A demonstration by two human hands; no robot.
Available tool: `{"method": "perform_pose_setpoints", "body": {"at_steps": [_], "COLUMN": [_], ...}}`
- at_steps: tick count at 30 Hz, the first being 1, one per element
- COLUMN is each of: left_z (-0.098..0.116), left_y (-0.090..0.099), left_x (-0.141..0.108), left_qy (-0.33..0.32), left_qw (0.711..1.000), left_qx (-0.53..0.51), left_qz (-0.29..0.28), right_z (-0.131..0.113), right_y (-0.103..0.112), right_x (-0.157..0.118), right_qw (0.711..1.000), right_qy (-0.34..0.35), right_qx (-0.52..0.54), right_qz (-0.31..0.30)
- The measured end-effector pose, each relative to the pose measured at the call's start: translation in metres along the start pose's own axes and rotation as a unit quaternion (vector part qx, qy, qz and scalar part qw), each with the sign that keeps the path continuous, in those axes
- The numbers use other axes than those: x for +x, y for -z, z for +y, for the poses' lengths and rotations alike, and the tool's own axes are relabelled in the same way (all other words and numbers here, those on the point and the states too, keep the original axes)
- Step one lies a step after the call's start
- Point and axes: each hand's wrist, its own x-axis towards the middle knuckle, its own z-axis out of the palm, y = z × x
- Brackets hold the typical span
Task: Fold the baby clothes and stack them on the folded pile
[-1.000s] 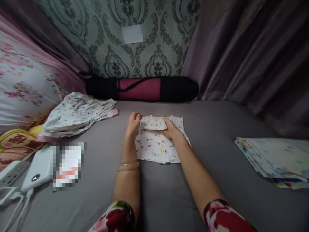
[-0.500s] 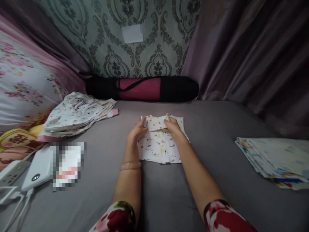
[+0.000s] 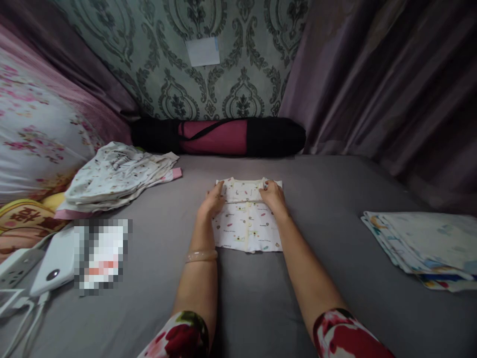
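Note:
A small white baby shirt [image 3: 244, 226] with a scattered print and a pale yellow front strip lies on the grey sheet in front of me. Its upper part carries a folded-over strip, apparently a sleeve, running across below the neckline. At the upper left edge, my left hand [image 3: 214, 199] has its thumb on top of the cloth and its fingers closed at the side. My right hand [image 3: 275, 196] pinches the right end of the strip near the shoulder. Both hands partly cover the shirt's side edges, and some fingertips are hidden.
A pile of printed baby clothes [image 3: 115, 174] lies at the left, beside a floral pillow [image 3: 33, 129]. Nearer are a white power bank [image 3: 57, 261], a power strip [image 3: 17, 266] and cables. Folded cloths [image 3: 428, 243] lie right. A black and maroon long bag [image 3: 216, 136] rests by the wall.
My right hand has moved slightly right and drawn the end of the strip outward, so it lies flatter across the shirt. My left hand has hardly moved.

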Motion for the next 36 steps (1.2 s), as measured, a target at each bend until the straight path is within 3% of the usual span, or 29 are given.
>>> {"method": "perform_pose_setpoints", "body": {"at_steps": [3,6,11,14,21,25,30,33,36], "left_z": [0.01,0.025,0.052,0.056,0.038,0.039,0.044,0.044,0.043], "left_y": [0.003,0.003,-0.014,-0.027,-0.039,-0.042,-0.038,-0.033,-0.031], "left_x": [-0.001,-0.001,-0.004,-0.005,-0.002,-0.005,-0.009,-0.011,-0.011], "left_qy": [0.025,0.003,-0.092,-0.11,-0.068,-0.041,-0.039,-0.014,0.024], "left_qw": [0.998,0.996,0.989,0.981,0.976,0.977,0.98,0.979,0.977], "left_qx": [0.051,0.084,0.111,0.145,0.203,0.206,0.194,0.205,0.21], "left_qz": [-0.021,-0.001,-0.032,-0.065,-0.047,-0.041,-0.019,0.012,0.0], "right_z": [-0.009,-0.019,-0.032,-0.032,-0.026,-0.026,-0.022,-0.017,-0.013], "right_y": [0.008,0.009,-0.009,-0.02,-0.03,-0.031,-0.029,-0.03,-0.032], "right_x": [-0.01,-0.018,-0.026,-0.031,-0.035,-0.036,-0.03,-0.027,-0.026], "right_qw": [0.999,0.994,0.972,0.959,0.961,0.96,0.962,0.971,0.975], "right_qy": [0.009,0.056,0.204,0.237,0.234,0.237,0.227,0.194,0.171], "right_qx": [-0.045,-0.087,-0.105,-0.122,-0.128,-0.135,-0.128,-0.129,-0.134], "right_qz": [0.016,0.028,-0.053,-0.092,-0.074,-0.067,-0.083,-0.052,-0.036]}}
